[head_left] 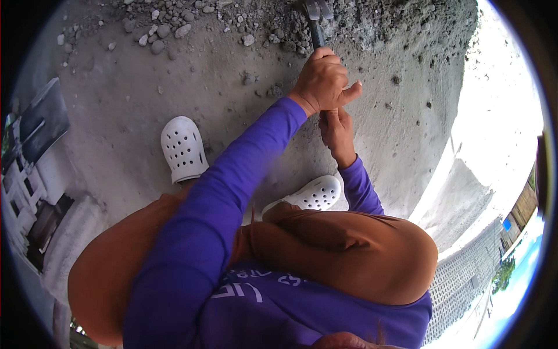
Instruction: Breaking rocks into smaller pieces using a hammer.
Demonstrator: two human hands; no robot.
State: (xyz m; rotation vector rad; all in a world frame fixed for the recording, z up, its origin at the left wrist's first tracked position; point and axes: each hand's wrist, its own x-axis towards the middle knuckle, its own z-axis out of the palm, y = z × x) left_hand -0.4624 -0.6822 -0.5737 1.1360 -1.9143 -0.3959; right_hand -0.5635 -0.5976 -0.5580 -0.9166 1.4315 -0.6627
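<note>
Above gravel (192,23), both hands' (322,81) grip shut tight around hammer handle (317,36).

Purple sleeves (232,192) and a purple shirt (325,320) with pale lettering were worn above rust-orange trousers (349,250). White clogs (183,148), dotted with round holes, were seen on grey, dusty ground (133,99) strewn with pale grey stones (168,29). A dark handle and grey metal head marked the hammer (315,17).
</note>
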